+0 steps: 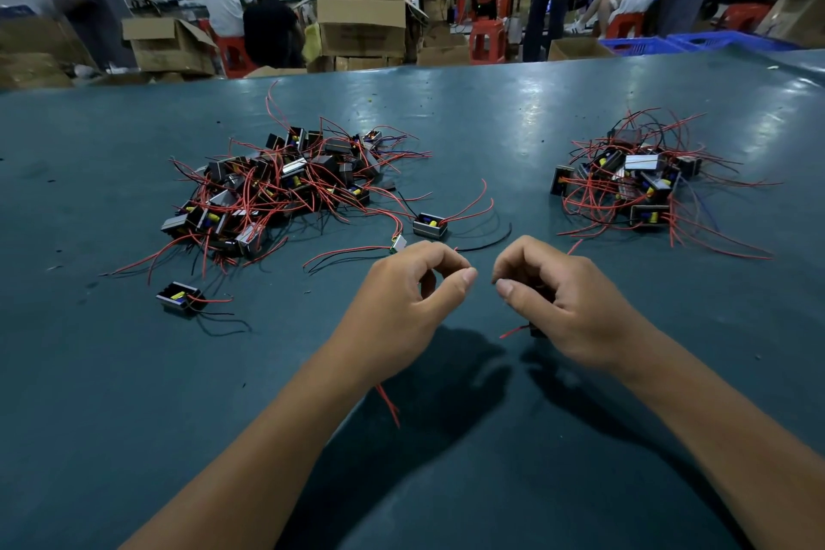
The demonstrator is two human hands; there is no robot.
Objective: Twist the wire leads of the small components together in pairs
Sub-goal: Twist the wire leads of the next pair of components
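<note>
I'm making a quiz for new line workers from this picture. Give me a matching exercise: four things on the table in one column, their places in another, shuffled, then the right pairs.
Things:
1. big pile
2. small pile
3. lone component
4. red lead

Places:
A. far right of the table
B. sticking out below the left hand
C. far left of the table
D. alone, near left, in front of the big pile

Pairs: 1-C, 2-A, 3-D, 4-B
</note>
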